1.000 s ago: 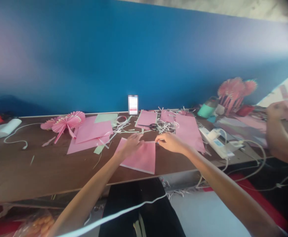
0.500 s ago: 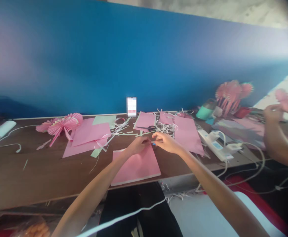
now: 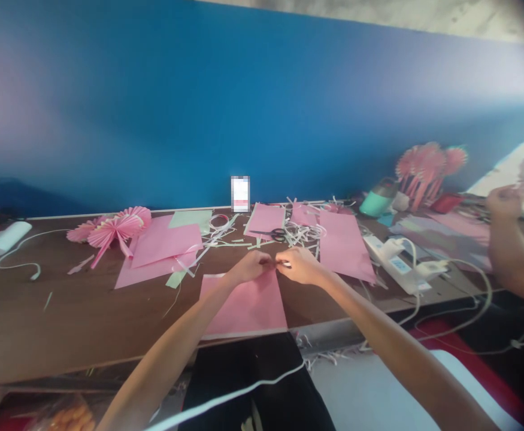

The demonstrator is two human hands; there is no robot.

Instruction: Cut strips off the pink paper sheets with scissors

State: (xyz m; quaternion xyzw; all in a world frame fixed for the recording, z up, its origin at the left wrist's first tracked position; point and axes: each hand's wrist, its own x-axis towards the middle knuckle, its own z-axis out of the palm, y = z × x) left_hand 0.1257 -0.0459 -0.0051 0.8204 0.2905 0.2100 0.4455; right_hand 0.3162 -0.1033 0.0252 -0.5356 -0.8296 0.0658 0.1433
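Observation:
A pink paper sheet point(image 3: 246, 305) lies flat on the brown table point(image 3: 64, 311) right in front of me, its near edge at the table's front. My left hand point(image 3: 248, 267) and my right hand point(image 3: 300, 266) meet at the sheet's far edge, fingertips pinched together on it. Both hands are closed on that edge. Black scissors point(image 3: 274, 234) lie just beyond my hands among white paper strips point(image 3: 304, 230).
More pink sheets point(image 3: 163, 245) and folded pink fans point(image 3: 113, 227) lie at the left. A white power strip point(image 3: 391, 260) with cables sits at the right. A phone point(image 3: 240, 193) leans on the blue wall. Another person's hand point(image 3: 504, 200) works at the far right beside pink fans point(image 3: 427, 164).
My hands have come together from apart, both now pinching the far edge's middle. The sheet has been squared up towards me. The other person's hand keeps moving at the right.

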